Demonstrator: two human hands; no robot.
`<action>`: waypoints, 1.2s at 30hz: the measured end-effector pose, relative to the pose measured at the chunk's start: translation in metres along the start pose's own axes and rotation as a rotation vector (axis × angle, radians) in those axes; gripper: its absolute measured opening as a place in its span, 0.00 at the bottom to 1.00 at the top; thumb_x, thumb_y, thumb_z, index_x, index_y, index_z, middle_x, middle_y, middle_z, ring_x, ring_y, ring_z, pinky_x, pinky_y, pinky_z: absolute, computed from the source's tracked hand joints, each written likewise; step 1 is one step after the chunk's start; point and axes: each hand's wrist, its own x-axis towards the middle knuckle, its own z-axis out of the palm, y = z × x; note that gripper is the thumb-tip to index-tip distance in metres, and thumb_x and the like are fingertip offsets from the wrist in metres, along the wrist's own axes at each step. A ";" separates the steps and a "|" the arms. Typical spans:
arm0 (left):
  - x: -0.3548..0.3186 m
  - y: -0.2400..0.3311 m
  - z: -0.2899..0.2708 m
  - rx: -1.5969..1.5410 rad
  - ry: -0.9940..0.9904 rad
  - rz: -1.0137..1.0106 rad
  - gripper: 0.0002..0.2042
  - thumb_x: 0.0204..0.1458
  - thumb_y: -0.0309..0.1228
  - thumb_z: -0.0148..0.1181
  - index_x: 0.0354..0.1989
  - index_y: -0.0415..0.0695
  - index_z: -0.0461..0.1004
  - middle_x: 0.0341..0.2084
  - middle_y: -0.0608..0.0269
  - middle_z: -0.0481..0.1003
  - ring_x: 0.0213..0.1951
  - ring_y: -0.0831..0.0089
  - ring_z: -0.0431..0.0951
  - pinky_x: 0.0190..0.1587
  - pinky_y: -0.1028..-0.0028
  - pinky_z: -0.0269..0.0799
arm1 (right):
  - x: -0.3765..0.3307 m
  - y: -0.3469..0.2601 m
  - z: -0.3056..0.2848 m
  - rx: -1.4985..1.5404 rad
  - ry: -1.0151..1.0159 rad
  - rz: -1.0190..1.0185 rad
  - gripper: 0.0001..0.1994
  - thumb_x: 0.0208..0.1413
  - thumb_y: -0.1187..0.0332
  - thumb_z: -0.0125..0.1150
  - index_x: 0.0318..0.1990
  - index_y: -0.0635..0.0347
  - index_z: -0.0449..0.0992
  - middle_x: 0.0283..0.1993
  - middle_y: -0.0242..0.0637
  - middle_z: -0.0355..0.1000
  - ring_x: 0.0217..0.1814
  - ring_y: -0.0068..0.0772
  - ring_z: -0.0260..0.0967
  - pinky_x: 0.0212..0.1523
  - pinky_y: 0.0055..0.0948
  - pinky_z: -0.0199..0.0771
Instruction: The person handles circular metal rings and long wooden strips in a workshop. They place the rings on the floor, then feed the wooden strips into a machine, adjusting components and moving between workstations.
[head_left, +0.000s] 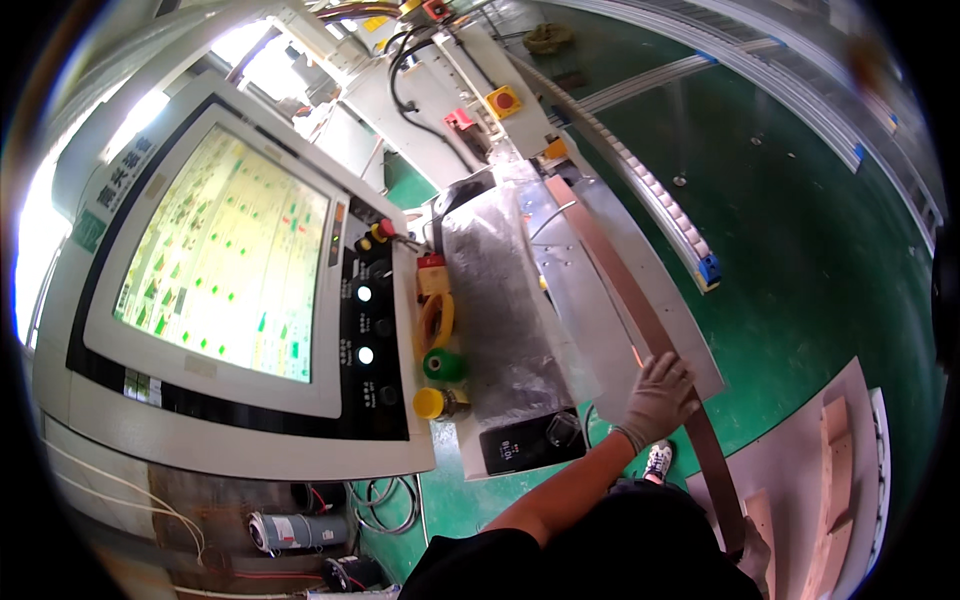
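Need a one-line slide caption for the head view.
Gloved right hand grips a long brown strip on the grey machine table, beside a control panel with a lit screen.

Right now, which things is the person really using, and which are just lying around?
In use:
right hand, gloved
long brown strip that it holds
grey machine table under the strip

Just lying about:
green cap
yellow-capped bottle
phone
wood pieces on the floor
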 end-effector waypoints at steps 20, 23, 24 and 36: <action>0.020 -0.020 -0.015 0.258 0.045 -0.105 0.21 0.60 0.43 0.58 0.59 0.51 0.79 0.70 0.47 0.67 0.73 0.40 0.60 0.75 0.37 0.46 | 0.123 -0.154 -0.032 -0.363 -0.549 -0.209 0.18 0.68 0.51 0.58 0.56 0.48 0.84 0.40 0.43 0.83 0.43 0.51 0.82 0.45 0.48 0.80; 0.023 -0.022 -0.009 0.241 0.068 -0.090 0.20 0.59 0.43 0.60 0.57 0.50 0.80 0.69 0.48 0.68 0.73 0.39 0.61 0.75 0.37 0.46 | 0.182 -0.181 -0.013 -0.140 -0.189 -0.371 0.12 0.63 0.58 0.65 0.49 0.50 0.85 0.38 0.41 0.82 0.43 0.49 0.81 0.44 0.48 0.80; 0.020 -0.025 -0.007 0.243 0.079 -0.098 0.20 0.59 0.43 0.61 0.57 0.50 0.80 0.69 0.48 0.68 0.73 0.39 0.61 0.75 0.38 0.47 | 0.205 -0.196 -0.003 -0.162 -0.119 -0.440 0.11 0.61 0.61 0.66 0.47 0.51 0.84 0.37 0.40 0.81 0.42 0.48 0.81 0.43 0.48 0.80; 0.023 -0.018 -0.009 0.272 0.069 -0.073 0.19 0.63 0.40 0.53 0.59 0.49 0.80 0.67 0.45 0.69 0.70 0.38 0.63 0.74 0.39 0.49 | 0.299 -0.260 0.102 -0.175 0.160 -0.828 0.20 0.57 0.59 0.66 0.53 0.60 0.81 0.52 0.35 0.78 0.64 0.38 0.72 0.72 0.43 0.64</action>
